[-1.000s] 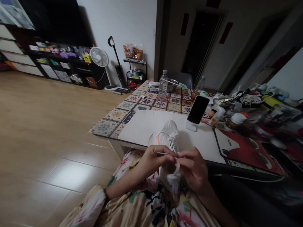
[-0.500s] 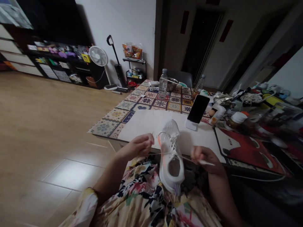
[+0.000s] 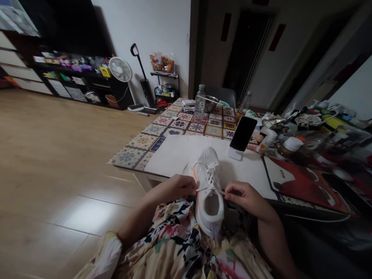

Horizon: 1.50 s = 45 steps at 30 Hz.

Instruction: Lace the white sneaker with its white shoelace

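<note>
A white sneaker (image 3: 201,209) with an orange patch on its side leans from my lap against the table edge, toe pointing away from me. Its white shoelace (image 3: 213,176) criss-crosses up the tongue. Left of the shoe opening, my left hand (image 3: 183,186) pinches one lace end close to the eyelets. On the other side, my right hand (image 3: 240,195) pinches the other end between thumb and fingers. The lace runs across the shoe between both hands. A loose loop of lace lies at the shoe's left side, near the toe.
Under the toe lies a white sheet (image 3: 171,155) on the patterned table (image 3: 136,153). A phone on a stand (image 3: 243,133) is beyond the shoe. Bottles (image 3: 200,104), jars (image 3: 290,146) and a red-and-white mat (image 3: 305,182) occupy the table's far and right parts.
Both hands have come inward, closer to the shoe, and grip the lace nearer the eyelets. The right hand's blur is gone. The shoe has hardly moved.
</note>
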Tool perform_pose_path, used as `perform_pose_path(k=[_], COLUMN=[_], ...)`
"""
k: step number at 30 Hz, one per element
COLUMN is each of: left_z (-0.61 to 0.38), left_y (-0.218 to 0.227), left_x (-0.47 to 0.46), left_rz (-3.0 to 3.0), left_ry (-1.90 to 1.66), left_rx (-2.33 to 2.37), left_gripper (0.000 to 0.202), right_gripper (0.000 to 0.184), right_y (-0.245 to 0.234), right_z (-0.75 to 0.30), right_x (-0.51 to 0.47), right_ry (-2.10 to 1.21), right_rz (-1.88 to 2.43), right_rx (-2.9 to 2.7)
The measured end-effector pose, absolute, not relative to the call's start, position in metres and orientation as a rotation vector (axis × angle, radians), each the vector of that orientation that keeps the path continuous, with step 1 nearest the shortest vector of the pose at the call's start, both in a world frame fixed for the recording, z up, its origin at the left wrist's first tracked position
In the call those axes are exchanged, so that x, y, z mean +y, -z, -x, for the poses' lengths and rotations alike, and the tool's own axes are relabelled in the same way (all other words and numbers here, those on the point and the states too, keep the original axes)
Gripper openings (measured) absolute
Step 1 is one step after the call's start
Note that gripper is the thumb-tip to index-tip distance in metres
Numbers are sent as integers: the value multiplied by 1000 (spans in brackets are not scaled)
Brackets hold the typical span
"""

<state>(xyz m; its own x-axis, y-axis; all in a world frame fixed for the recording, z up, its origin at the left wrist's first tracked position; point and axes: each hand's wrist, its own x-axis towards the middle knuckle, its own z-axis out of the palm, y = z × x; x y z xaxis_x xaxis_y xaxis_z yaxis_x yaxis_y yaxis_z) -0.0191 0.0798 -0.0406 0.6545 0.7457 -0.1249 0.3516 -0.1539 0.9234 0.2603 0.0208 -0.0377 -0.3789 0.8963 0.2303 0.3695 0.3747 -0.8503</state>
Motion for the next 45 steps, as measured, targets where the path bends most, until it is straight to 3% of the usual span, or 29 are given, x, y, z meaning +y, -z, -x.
perform_pose_path(k=[9,17,24,26,45], left_z=[2,-25,-24,-27,-34], left_y=[35,46,45,45,52], left_x=[71,67,64,62,60], left_rz=[-1441,-1375,-1446,-1329,-1350], left_ry=[-879,-1012,-1014,-1005,-1082], left_rx=[342,464,412,406,543], left_gripper=[33,40,24,29,38], right_gripper=[37,34,9,6,6], right_y=[49,54,47,44,45], right_z=[-229,-203,-201,-200,-200], right_x=[24,25,15,12,14], right_ry=[-1114,-1018,-727,-654,-439], right_rz=[671,766,896,925,988], right_rx=[-1510,-1394,-1586,-1630,-1603])
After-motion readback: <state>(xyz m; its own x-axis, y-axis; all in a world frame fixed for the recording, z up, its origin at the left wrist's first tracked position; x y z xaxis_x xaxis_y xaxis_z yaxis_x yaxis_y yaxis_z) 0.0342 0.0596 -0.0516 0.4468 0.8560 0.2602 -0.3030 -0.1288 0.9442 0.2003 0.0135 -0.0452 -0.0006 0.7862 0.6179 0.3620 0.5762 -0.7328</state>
